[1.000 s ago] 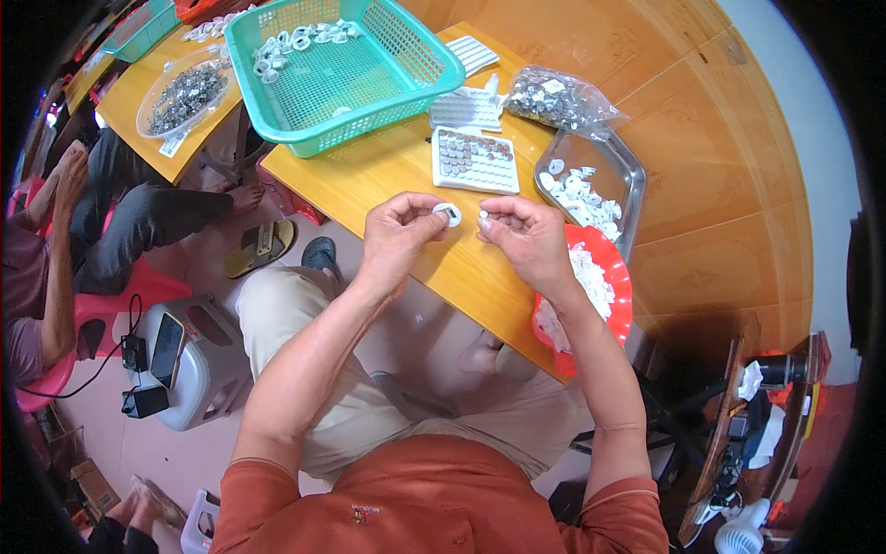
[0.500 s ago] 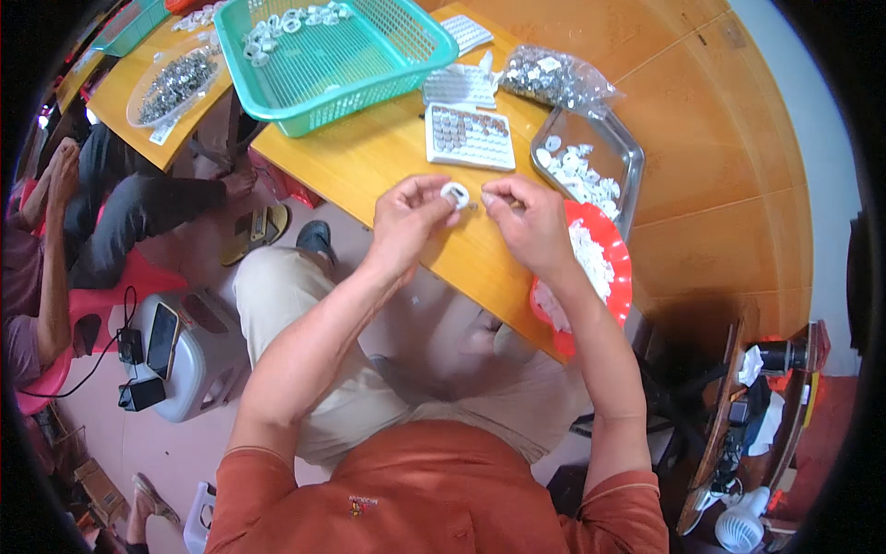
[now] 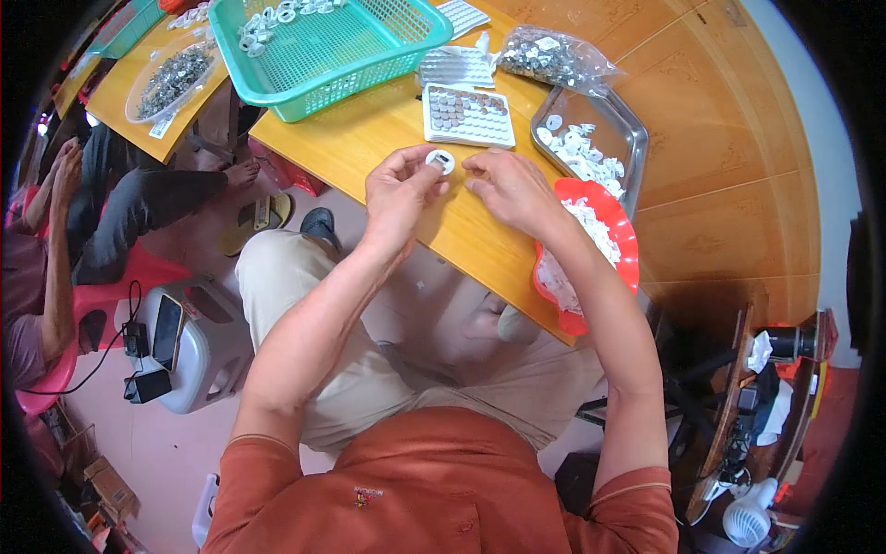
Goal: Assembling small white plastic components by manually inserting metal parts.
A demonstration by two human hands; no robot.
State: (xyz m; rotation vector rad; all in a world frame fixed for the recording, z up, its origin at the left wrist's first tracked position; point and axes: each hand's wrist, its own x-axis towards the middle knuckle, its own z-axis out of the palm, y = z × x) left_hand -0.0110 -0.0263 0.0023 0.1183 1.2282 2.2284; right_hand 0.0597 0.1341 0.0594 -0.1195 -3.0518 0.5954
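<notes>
Over the table (image 3: pixel 369 138), my left hand (image 3: pixel 395 192) pinches a round white piece (image 3: pixel 442 165)

The wooden table slants before me, its near edge running from the left corner down to the near right one. A green basket (image 3: pixel 341 97) fills its far left end, white rings (image 3: pixel 285 12) heaped at the back. A metal tray (image 3: pixel 629 138) lies along the right edge, white pieces (image 3: pixel 600 168) inside. The near right corner carries my red scalloped bowl (image 3: pixel 625 235) of white bits (image 3: pixel 595 226). Beyond the metal tray, by the right edge, is a clear bag (image 3: pixel 554 60) of shiny parts. Mid-table lies a white gridded tray (image 3: pixel 489 132), partly filled with brown and grey pieces (image 3: pixel 449 115).

My right hand (image 3: pixel 517 189) is between that and the near edge, fingers drawn close together; I can't tell whether they hold anything. Just beside, my left thumb and fingers grip the round white piece by its rim, its dark slot facing up.
</notes>
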